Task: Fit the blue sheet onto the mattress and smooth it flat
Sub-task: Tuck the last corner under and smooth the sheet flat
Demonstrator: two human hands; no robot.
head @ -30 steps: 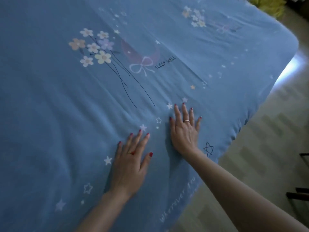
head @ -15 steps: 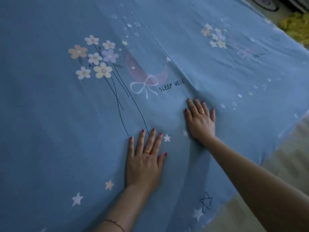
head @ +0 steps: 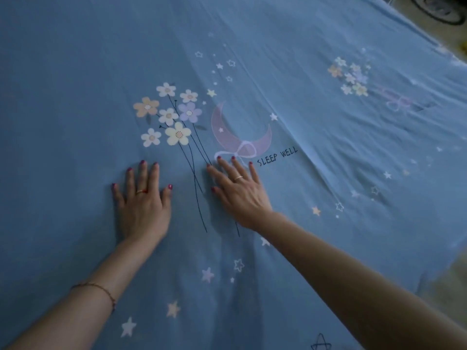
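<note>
The blue sheet (head: 316,137), printed with flowers, stars, a pink moon and the words SLEEP WELL, covers the mattress across nearly the whole view. My left hand (head: 142,205) lies flat on it, fingers straight and spread, just below the flower bunch. My right hand (head: 240,193) presses flat beside it, fingertips reaching the moon's bow. Shallow creases run from the moon toward the far right of the sheet. The mattress itself is hidden under the cloth.
The bed's right edge drops away at the lower right, where a strip of pale floor (head: 452,276) shows. A dark round object (head: 439,8) sits on the floor beyond the far right corner of the bed.
Both flat hands have slid forward across the sheet, from near the bed's edge up to the flower stems and the moon. The view has followed them inward.
</note>
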